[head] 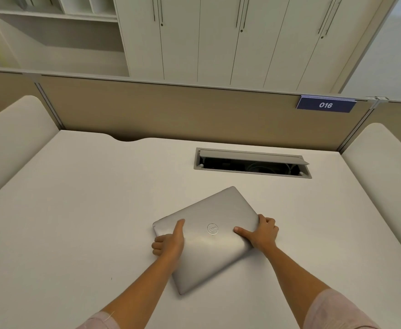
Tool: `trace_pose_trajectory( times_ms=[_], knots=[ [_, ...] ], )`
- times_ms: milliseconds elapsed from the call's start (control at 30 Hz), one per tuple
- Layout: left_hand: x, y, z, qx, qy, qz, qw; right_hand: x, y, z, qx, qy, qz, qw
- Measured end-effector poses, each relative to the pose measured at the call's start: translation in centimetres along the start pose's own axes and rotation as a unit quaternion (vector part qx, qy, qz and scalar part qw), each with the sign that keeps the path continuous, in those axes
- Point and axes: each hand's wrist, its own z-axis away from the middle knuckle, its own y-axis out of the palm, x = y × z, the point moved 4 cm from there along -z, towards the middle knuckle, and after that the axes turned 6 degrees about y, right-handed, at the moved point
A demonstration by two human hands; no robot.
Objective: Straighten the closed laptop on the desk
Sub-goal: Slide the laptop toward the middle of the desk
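Left hand (pixel 169 238) and right hand (pixel 263 231) each grip an opposite side edge of the closed silver laptop (pixel 209 241), thumbs on its lid. It lies skewed at lower centre of the white surface (pixel 76 210). Best to pivot it flat, squaring it with the cable hatch (pixel 252 166) beyond.

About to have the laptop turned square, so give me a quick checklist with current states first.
1. Laptop lid closed: ok.
2. Left hand grip on its left edge, thumb on top: ok.
3. Right hand grip on its right edge: ok.
4. Laptop square with the desk edge: not ok, clearly skewed.
5. Desk around it free for turning: ok.
6. Open cable hatch clear of the far corner: ok, apart.
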Motion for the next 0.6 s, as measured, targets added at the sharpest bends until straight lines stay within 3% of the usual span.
trace_pose_trajectory(
  times_ms=[133, 267, 400, 600],
  knots=[
    [0.4, 0.1, 0.3, -0.014, 0.086, -0.122, 0.989, -0.2, 0.2, -0.2, -0.006, -0.035, 0.027, 0.999],
    [2.9, -0.1, 0.4, -0.022, 0.212, -0.219, 0.952, -0.1, 0.3, -0.4, 0.001, -0.069, 0.083, 0.994],
    [5.6, -1.0, 0.4, 0.057, 0.315, -0.223, 0.921, 0.3, 0.3, -0.6, 0.016, -0.101, 0.123, 0.987],
    [6.9, -1.7, -0.3, 0.17, 0.385, -0.312, 0.852, 1.1, 0.1, -0.9, 0.061, -0.11, 0.09, 0.988]
  ],
)
